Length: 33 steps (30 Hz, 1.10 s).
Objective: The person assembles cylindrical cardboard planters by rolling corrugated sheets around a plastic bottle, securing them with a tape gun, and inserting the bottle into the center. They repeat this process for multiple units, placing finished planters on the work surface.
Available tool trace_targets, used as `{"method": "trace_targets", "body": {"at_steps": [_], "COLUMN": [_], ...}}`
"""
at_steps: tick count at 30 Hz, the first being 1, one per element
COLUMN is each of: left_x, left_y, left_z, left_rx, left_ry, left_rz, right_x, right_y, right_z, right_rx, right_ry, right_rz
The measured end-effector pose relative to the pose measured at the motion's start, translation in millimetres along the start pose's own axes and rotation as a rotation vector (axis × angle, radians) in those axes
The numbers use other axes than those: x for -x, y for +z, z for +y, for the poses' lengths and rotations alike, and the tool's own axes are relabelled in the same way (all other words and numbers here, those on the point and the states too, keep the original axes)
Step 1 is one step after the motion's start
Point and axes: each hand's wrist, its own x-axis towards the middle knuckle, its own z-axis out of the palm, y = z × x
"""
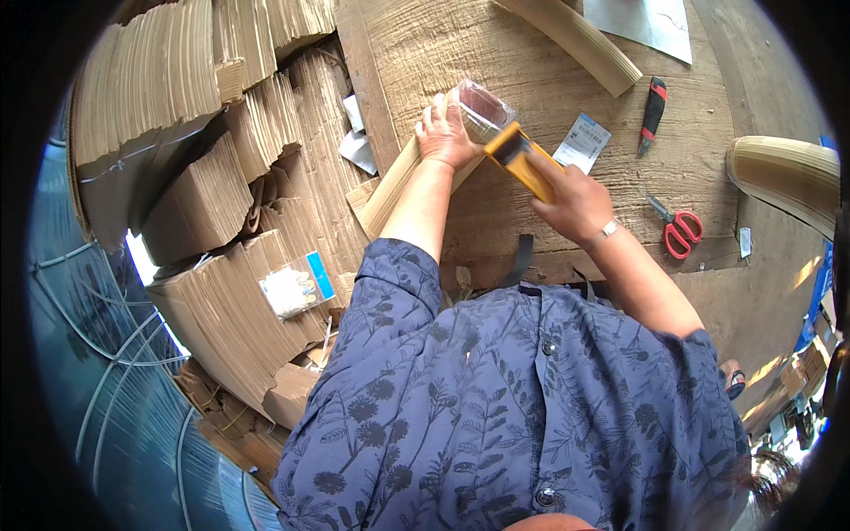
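My left hand (pixel 447 137) is closed over a narrow bundle of tan cardboard strips (pixel 391 196), which runs back beneath my forearm. Against its fingers, at the far end, lies a clear plastic box (pixel 485 103) whose contents I cannot make out. In my right hand (pixel 574 202) is a long yellow tool (pixel 522 166) with a dark inset, smeared by motion. Its front end is close to my left hand and the near side of the box. Just right of the tool, a printed white label card (pixel 584 142) lies on the wooden table (pixel 425 44).
Red-handled scissors (pixel 680 234) and a red and black utility knife (pixel 653 115) lie at the right. Curved tan bundles (pixel 575 40) rest at the back and right edge. Tall cardboard stacks (pixel 150 97) fill the left side, with a small clear packet (pixel 297 285) on them.
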Motion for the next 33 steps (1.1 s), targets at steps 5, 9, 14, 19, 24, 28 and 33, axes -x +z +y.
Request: {"method": "trace_targets", "body": {"at_steps": [5, 9, 14, 19, 24, 28, 33], "left_x": [1, -10, -54, -98, -113, -71, -76], "left_y": [-11, -20, -10, -19, -48, -51, -58], "left_z": [-2, -7, -50, -89, -96, -36, -49], "left_rx": [0.045, 0.114, 0.344, 1.073, 0.871, -0.054, 0.055], "left_ry": [-0.003, 0.006, 0.113, 0.155, 0.113, -0.070, -0.075], "left_rz": [-0.066, -0.097, -0.269, -0.583, -0.401, -0.184, -0.224], "right_x": [40, -3, -61, -84, -109, -128, -122], "right_y": [5, 52, 70, 55, 41, 33, 24], "right_z": [30, 43, 36, 8, -20, -33, -21], "right_rx": [0.009, 0.084, 0.075, 0.013, -0.074, -0.089, -0.079], "right_ry": [0.048, 0.087, 0.046, 0.018, 0.061, 0.046, -0.039], "right_rz": [-0.014, -0.088, -0.096, -0.049, -0.014, -0.055, -0.012]}}
